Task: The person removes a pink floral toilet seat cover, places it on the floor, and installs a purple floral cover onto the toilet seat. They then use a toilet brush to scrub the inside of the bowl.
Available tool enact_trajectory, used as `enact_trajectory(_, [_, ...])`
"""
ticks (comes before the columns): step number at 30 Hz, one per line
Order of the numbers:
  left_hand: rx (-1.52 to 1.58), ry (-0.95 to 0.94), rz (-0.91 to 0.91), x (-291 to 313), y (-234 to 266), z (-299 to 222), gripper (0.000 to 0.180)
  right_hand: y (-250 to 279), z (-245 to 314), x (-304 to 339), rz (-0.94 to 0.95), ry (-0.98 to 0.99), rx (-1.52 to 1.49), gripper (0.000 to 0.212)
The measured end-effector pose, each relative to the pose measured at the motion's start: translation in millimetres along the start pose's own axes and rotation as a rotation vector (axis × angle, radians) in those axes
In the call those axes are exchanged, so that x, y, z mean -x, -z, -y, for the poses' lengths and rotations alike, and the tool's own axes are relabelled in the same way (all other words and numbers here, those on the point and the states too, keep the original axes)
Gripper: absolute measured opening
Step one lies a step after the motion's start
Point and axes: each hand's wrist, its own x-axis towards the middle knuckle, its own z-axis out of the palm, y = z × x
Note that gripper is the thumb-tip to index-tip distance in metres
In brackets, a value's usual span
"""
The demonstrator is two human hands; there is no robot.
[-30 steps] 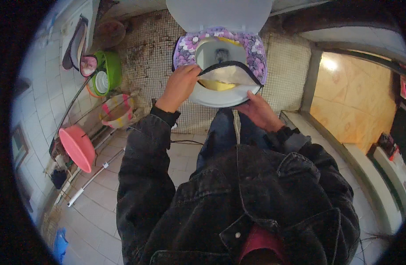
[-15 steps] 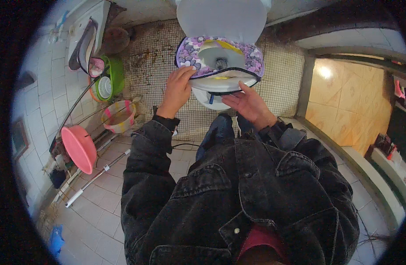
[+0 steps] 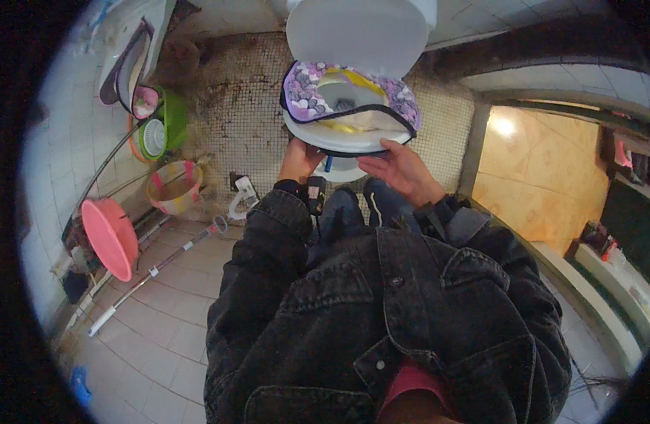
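A white toilet seat (image 3: 350, 142) is tilted up at its front, above the toilet bowl (image 3: 347, 174). Over its back and sides lies a purple floral seat cover (image 3: 309, 93) with black edging; along the front, its edge is folded back and the white seat shows. My left hand (image 3: 299, 161) reaches beneath the seat's front left edge, its fingers hidden there. At the front right, my right hand (image 3: 404, 172) holds the seat, thumb on top and fingers below. A small blue part (image 3: 328, 164) shows under the seat, between my hands.
Behind the seat stands the raised toilet lid (image 3: 357, 35). To the left are a pink basin (image 3: 110, 239), a striped basket (image 3: 175, 187), a green tub (image 3: 173, 120) and a long pole (image 3: 152, 274) on the floor. A doorway with a tiled floor (image 3: 540, 162) opens at the right.
My left hand has gone from the top of the cover's left edge down beneath the seat. More of the seat's white front left now shows. My right hand stays at the front right.
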Motion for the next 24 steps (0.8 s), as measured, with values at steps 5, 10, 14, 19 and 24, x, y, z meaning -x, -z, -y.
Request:
enact_trajectory(5, [-1.069, -0.400, 0.004, 15, 22, 25, 0.042, 8, -8, 5, -0.166, -0.141, -0.011, 0.042])
enact_trajectory(10, [-1.359, -0.260, 0.055, 22, 26, 60, 0.035, 6, -12, 4, -0.062, -0.117, -0.044, 0.041])
enact_trajectory(14, [-1.249, -0.178, -0.061, 31, 10, 57, 0.037, 1, -10, 0, -0.101, -0.138, -0.022, 0.040])
enact_trajectory(19, [-1.003, -0.402, 0.153, 40, 9, 29, 0.056, 3, -13, 6, -0.145, -0.147, 0.029, 0.040])
enact_trajectory(24, [-1.334, -0.568, 0.025, 30, 36, 21, 0.045, 15, -30, 4, -0.112, -0.203, 0.065, 0.042])
